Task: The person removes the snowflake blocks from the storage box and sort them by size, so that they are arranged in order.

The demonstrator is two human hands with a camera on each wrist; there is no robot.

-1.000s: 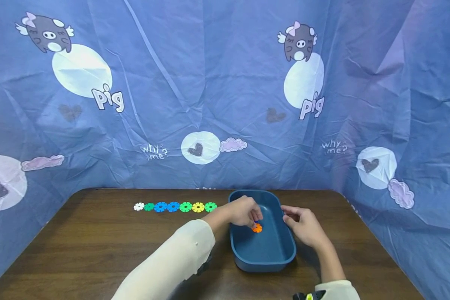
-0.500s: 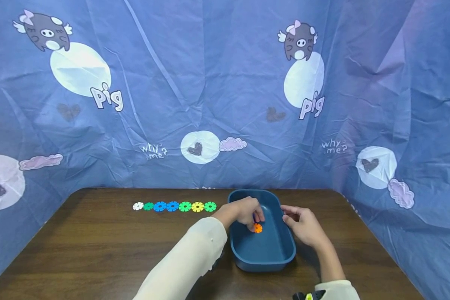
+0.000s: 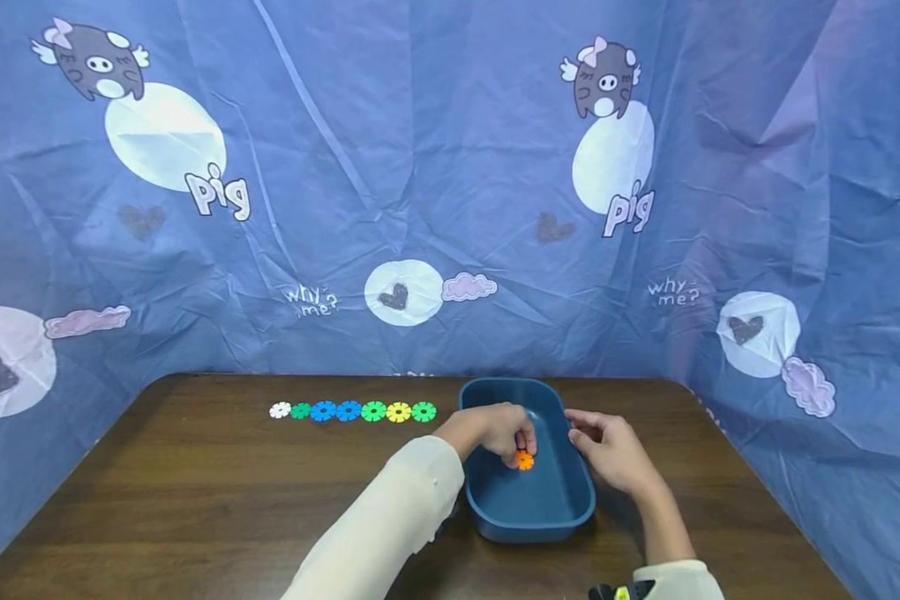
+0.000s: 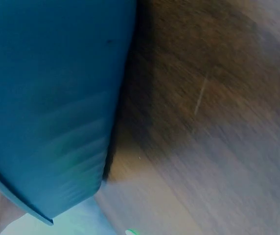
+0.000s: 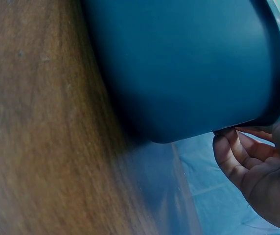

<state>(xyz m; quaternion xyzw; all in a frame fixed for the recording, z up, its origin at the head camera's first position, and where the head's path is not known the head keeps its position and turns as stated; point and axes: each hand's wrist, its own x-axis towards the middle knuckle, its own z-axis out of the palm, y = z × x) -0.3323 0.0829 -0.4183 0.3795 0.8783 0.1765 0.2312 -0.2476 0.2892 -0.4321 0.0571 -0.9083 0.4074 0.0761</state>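
Inside a deep blue plastic bin [image 3: 528, 525], my left hand [image 3: 498, 429] reaches down with bent fingers. Its thumb and fingertips pinch a small orange flower-shaped disc [image 3: 525, 460] close to the bin's floor; the fingers partly cover it. On the bin's right side, my right hand [image 3: 617, 450] holds the wall near the rim. The right wrist view shows that hand's curled fingers [image 5: 228, 156] against the outer wall. In the left wrist view the bin's wall hides most of the left hand.
Left of the bin, a straight row of flower discs lies on the brown wooden table [image 3: 195, 500]: a white disc [image 3: 280, 410], a dark green disc [image 3: 300, 411], blue ones, light green ones and a yellow disc [image 3: 398, 412]. A patterned blue curtain [image 3: 450, 183] hangs behind.
My left hand has moved slightly right and down inside the bin, the orange disc shifting with it. A blue bit seen earlier between its fingers is out of sight. The right hand stays put.
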